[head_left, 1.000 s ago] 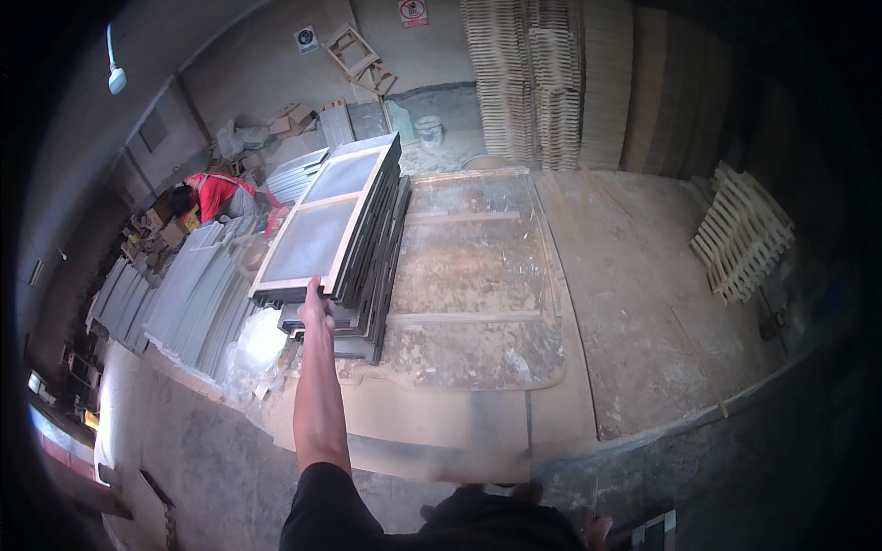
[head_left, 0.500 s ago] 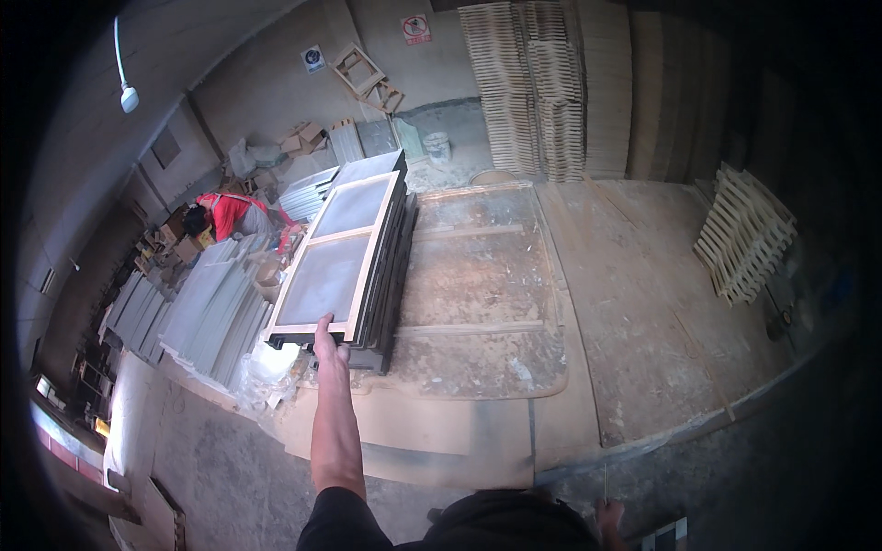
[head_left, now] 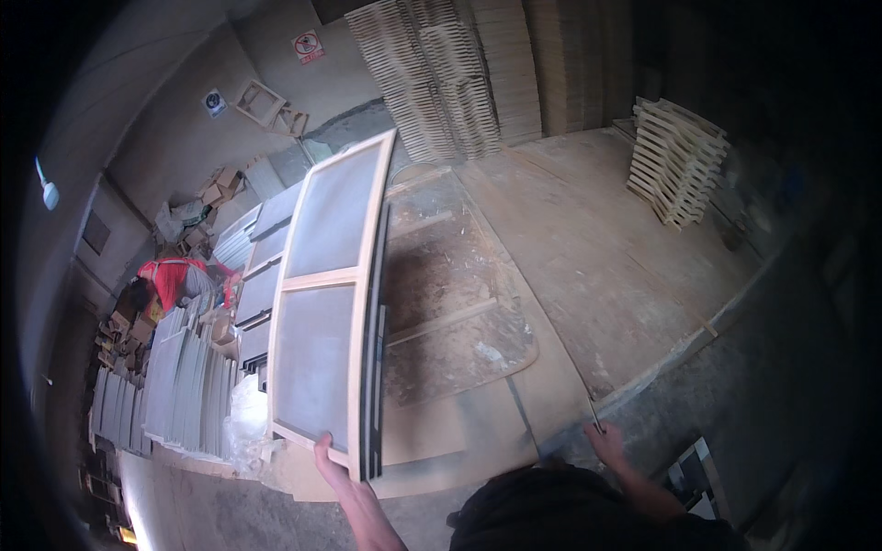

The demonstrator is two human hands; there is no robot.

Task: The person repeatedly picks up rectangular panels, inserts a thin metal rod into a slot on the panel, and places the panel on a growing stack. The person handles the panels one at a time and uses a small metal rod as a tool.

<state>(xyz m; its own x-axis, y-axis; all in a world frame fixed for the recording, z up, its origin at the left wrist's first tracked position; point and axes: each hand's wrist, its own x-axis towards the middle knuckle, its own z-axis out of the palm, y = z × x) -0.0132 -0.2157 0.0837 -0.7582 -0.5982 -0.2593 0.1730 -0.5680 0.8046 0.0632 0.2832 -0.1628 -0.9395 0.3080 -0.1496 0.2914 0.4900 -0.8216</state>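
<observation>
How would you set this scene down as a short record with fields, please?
Left hand: grips the panel at its lower end
Right hand: may hold something thin, too small to tell
Panel: pale wooden frame with crossbar, greyish infill
Right of panel: stained board
Far left: co-worker in red, bent over
Back: tall slat stacks

left hand [head_left: 336, 464] in a thumb-uppermost grip; right hand [head_left: 604, 443] curled, well apart
</observation>
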